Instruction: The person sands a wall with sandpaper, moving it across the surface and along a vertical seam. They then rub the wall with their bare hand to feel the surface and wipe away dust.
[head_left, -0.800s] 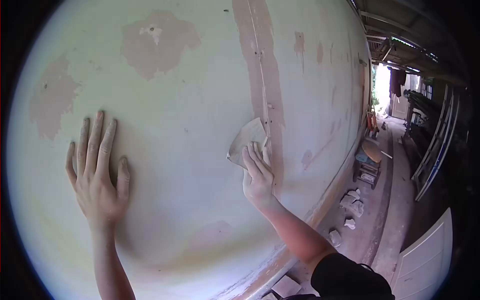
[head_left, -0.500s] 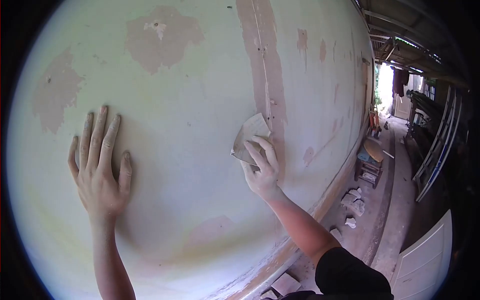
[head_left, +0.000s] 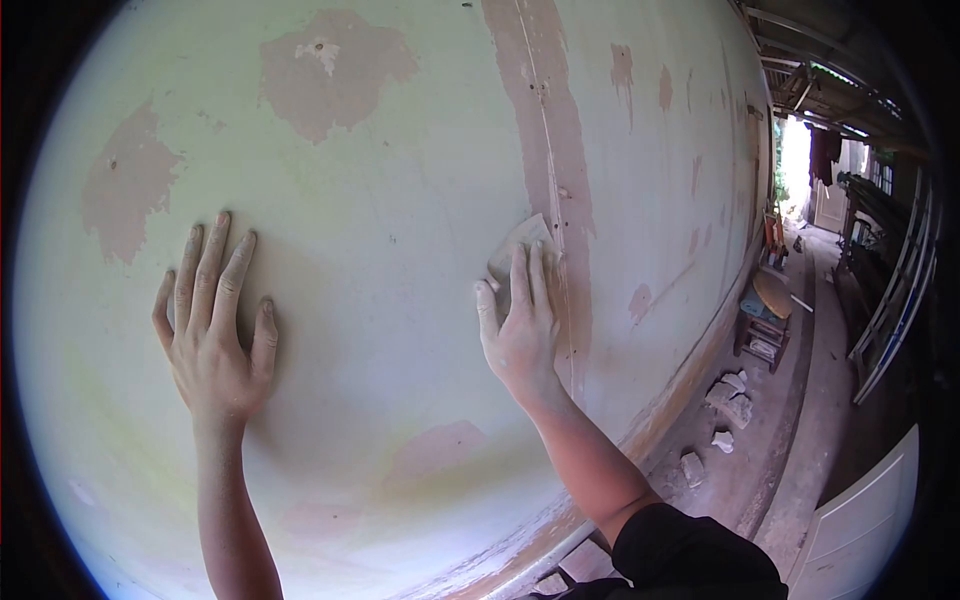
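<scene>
Off-white sheet (head_left: 506,260), one, under one of two hands (head_left: 218,362) (head_left: 525,342).

Matt wall (head_left: 400,330) (patchy finish), papery sheet (head_left: 505,263)

My right hand (head_left: 525,335) covers part of a sheet (head_left: 507,255), its palm side out of sight, while my left forearm (head_left: 235,510) and black right sleeve (head_left: 690,555) run off the bottom edge. The frame also crops a white panel (head_left: 865,520); glare swallows the far doorway (head_left: 795,165), and items in the stool (head_left: 765,335) are too small to identify.
</scene>
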